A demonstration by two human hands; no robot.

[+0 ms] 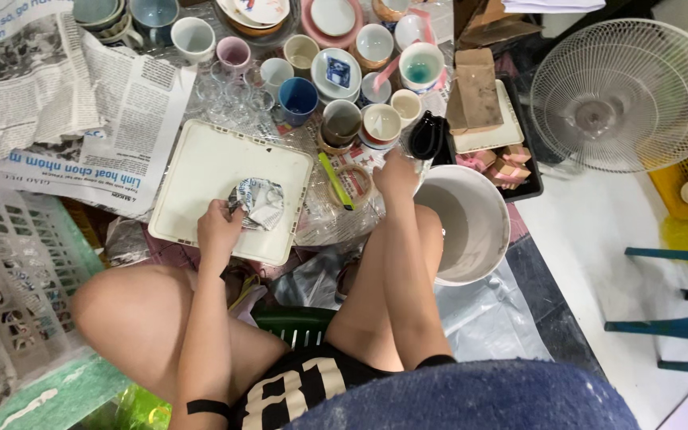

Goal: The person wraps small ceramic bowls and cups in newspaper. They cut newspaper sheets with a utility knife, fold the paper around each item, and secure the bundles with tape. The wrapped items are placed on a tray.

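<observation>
Wrapping seems the step in hand: the left hand (218,225) grips a newspaper-wrapped piece (258,202) on the white tray (201,167), while the right hand (396,173) reaches to 12 o'clock toward the cups (381,123), its grasp unclear. Next likely needs steady folding.

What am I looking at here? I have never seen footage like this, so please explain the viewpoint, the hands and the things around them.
One camera worn on a person's head looks down at their knees and bare hands. The left hand holds a newspaper-wrapped object on a white square tray. The right hand reaches toward the cups and bowls crowded ahead; whether it grips anything is unclear. A white bucket stands beside the right knee, newspaper sheets lie at left, and a fan grille at right.
</observation>
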